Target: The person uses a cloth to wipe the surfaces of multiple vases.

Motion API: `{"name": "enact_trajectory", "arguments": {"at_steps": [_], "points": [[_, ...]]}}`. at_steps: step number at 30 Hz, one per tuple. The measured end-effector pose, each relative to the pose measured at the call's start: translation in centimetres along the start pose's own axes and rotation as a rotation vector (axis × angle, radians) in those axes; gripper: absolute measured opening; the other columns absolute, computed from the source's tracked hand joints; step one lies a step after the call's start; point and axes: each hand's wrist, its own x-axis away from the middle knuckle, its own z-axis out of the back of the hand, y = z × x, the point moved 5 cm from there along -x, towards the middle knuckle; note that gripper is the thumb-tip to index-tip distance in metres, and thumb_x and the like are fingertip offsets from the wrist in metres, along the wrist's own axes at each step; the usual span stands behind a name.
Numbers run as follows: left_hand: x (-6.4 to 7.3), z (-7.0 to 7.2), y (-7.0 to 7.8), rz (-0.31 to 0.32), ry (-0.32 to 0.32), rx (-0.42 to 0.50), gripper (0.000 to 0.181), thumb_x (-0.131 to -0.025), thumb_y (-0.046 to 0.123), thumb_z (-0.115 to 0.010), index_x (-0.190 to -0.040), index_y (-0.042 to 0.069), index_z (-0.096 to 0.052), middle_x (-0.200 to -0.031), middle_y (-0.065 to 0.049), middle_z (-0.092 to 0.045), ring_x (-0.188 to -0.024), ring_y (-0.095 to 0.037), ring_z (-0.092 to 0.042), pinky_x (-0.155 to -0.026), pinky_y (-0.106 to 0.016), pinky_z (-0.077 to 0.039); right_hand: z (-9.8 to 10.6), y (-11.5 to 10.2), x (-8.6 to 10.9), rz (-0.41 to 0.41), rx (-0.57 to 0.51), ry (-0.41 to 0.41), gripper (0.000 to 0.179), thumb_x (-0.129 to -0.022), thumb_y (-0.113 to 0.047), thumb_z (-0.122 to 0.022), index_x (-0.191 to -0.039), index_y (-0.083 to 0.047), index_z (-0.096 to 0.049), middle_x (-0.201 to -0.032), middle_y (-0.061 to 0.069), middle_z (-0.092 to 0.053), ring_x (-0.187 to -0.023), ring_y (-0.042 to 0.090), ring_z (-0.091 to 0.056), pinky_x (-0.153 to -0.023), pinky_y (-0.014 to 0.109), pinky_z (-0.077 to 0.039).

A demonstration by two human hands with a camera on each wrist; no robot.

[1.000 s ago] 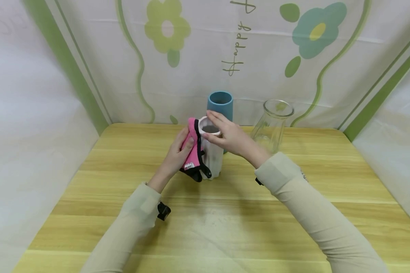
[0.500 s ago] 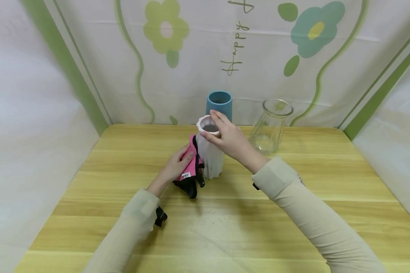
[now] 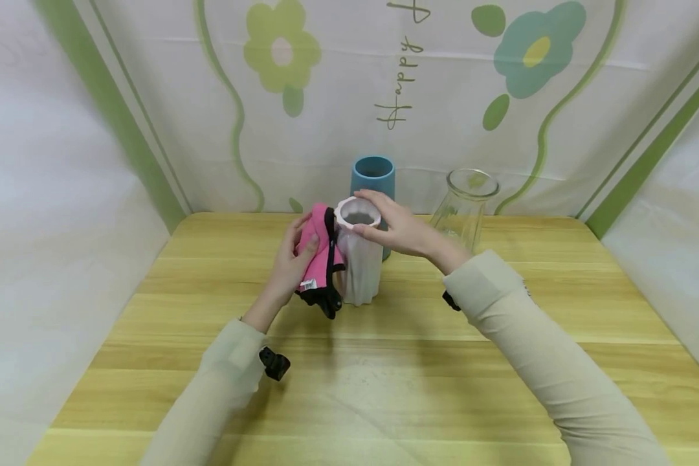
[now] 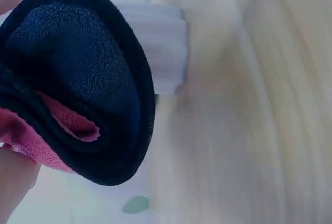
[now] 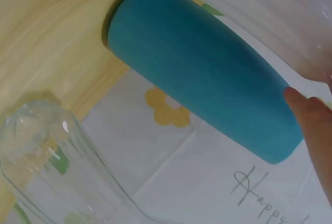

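In the head view a white fluted vase (image 3: 361, 268) stands upright near the table's middle. My right hand (image 3: 403, 226) holds it by the rim, thumb on the near side and fingers on the far side. A folded pink cloth (image 3: 313, 262) with black edging and a small white label is gripped in my left hand (image 3: 288, 259), thumb across its front. It lies along the vase's left side, reaching up close to the rim. The left wrist view shows the cloth's dark fuzzy underside (image 4: 78, 53), with the vase's base (image 4: 161, 47) behind.
Right behind the white vase stands a blue vase (image 3: 374, 176), seen large in the right wrist view. A clear glass vase (image 3: 460, 210) is farther right. The wooden table (image 3: 361, 388) ends at a white printed curtain (image 3: 338, 129).
The cloth went down the vase's side, then back up toward the rim with my left hand. My right hand has shifted slightly right and still holds the rim.
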Motion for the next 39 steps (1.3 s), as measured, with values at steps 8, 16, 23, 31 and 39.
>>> {"name": "enact_trajectory", "arguments": {"at_steps": [8, 16, 23, 31, 39], "points": [[0.3, -0.9, 0.2, -0.005, -0.123, -0.048, 0.066, -0.099, 0.052, -0.035, -0.153, 0.017, -0.022, -0.161, -0.005, -0.019, -0.147, -0.028, -0.022, -0.119, -0.048, -0.023, -0.8, 0.5, 0.2, -0.02, -0.132, 0.014, 0.078, -0.096, -0.039, -0.052, -0.154, -0.009, -0.01, -0.157, 0.015, -0.023, -0.108, 0.028, -0.057, -0.092, 0.041, -0.052], [-0.1, -2.0, -0.4, -0.015, -0.201, -0.048, 0.078, -0.093, 0.044, -0.057, -0.155, 0.029, -0.011, -0.139, -0.016, -0.043, -0.111, -0.026, -0.056, -0.087, -0.031, -0.054, -1.0, 0.5, 0.2, 0.005, -0.126, 0.062, 0.093, -0.091, -0.062, -0.046, -0.155, -0.012, -0.001, -0.163, 0.0, 0.005, -0.146, 0.029, -0.024, -0.105, 0.044, -0.045], [-0.4, -1.7, -1.0, 0.055, -0.172, -0.095, 0.077, -0.094, 0.026, -0.06, -0.155, 0.027, -0.012, -0.132, -0.016, -0.05, -0.11, -0.026, -0.056, -0.085, -0.033, -0.054, -1.0, 0.3, 0.3, -0.001, -0.061, 0.083, 0.08, -0.095, -0.05, -0.05, -0.154, -0.009, -0.013, -0.162, 0.006, -0.012, -0.121, 0.03, -0.055, -0.097, 0.04, -0.051], [-0.3, -1.4, -2.8, 0.094, -0.18, -0.196, 0.077, -0.092, 0.025, -0.064, -0.153, 0.024, -0.017, -0.132, -0.016, -0.049, -0.11, -0.028, -0.055, -0.088, -0.038, -0.052, -1.2, -0.1, 0.5, -0.049, -0.02, 0.128, 0.074, -0.096, -0.041, -0.054, -0.153, -0.01, -0.019, -0.16, 0.007, -0.019, -0.109, 0.028, -0.061, -0.091, 0.039, -0.054], [0.3, -1.4, -5.5, 0.154, -0.197, -0.267, 0.073, -0.092, 0.028, -0.063, -0.152, 0.025, -0.022, -0.121, -0.021, -0.054, -0.095, -0.025, -0.058, -0.078, -0.032, -0.051, -1.2, -0.5, 0.4, -0.068, 0.034, 0.164, 0.075, -0.095, -0.045, -0.053, -0.153, -0.008, -0.021, -0.159, 0.009, -0.022, -0.108, 0.027, -0.063, -0.092, 0.041, -0.054]]}}
